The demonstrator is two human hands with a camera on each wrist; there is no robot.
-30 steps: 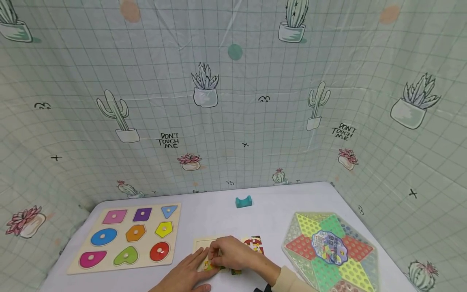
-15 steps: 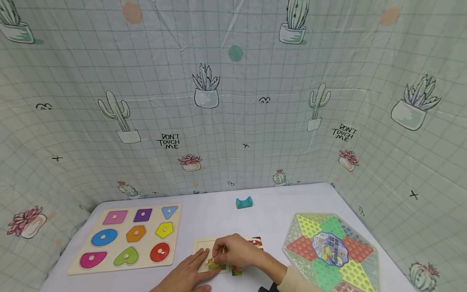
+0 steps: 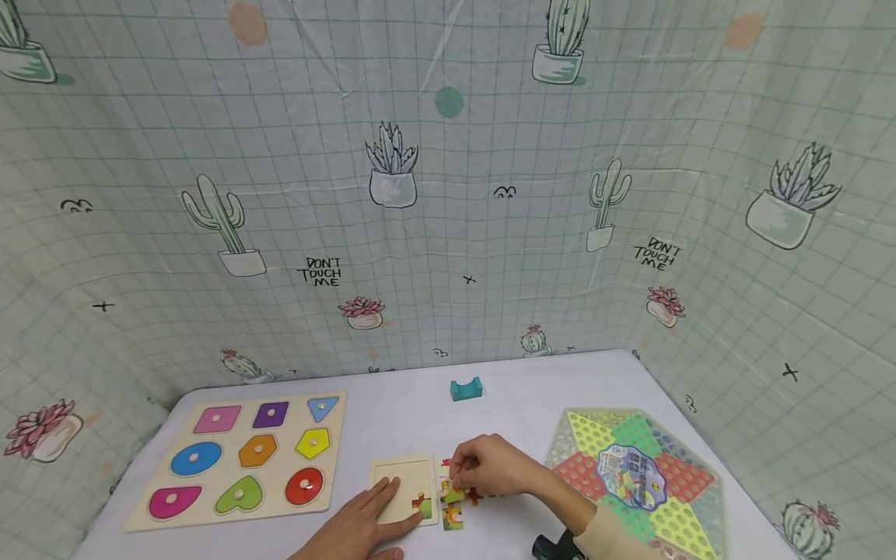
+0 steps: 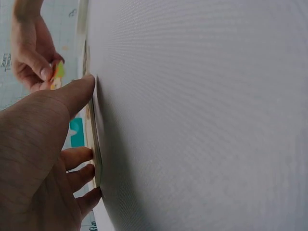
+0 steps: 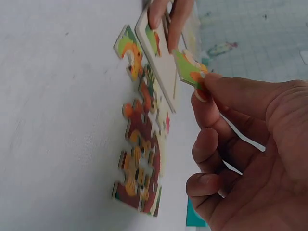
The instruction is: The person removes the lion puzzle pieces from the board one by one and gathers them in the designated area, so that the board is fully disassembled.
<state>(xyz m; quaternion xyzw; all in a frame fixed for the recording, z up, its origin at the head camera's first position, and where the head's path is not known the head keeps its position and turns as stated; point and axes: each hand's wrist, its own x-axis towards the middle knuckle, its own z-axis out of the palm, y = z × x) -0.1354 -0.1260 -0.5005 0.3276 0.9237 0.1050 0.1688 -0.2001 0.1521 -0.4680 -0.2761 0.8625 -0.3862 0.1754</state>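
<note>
My left hand (image 3: 360, 525) lies with straight fingers on a shallow wooden puzzle tray (image 3: 406, 473), its fingertips pressing the tray's near side and thumb along the front edge. One jigsaw piece (image 3: 422, 505) with green and orange print sits in the tray's lower right corner. Just right of the tray, my right hand (image 3: 498, 467) pinches a second jigsaw piece (image 5: 186, 68), green with orange, between thumb and index finger. That piece is raised above the table. Several loose jigsaw pieces (image 5: 139, 130), brown, orange and cream, lie in a joined-looking group beneath the right hand.
A wooden shape board (image 3: 332, 482) with colourful knobbed pieces lies at left. At right is a hexagonal Chinese checkers board (image 3: 633, 478). A small teal block (image 3: 466, 389) with a curved notch stands toward the back. Near the right sleeve lies a black object (image 3: 556, 546).
My right hand has moved right, off the tray to above the loose pieces, and now pinches a piece. The piece it was handling now shows in the tray's corner. My left hand stays put.
</note>
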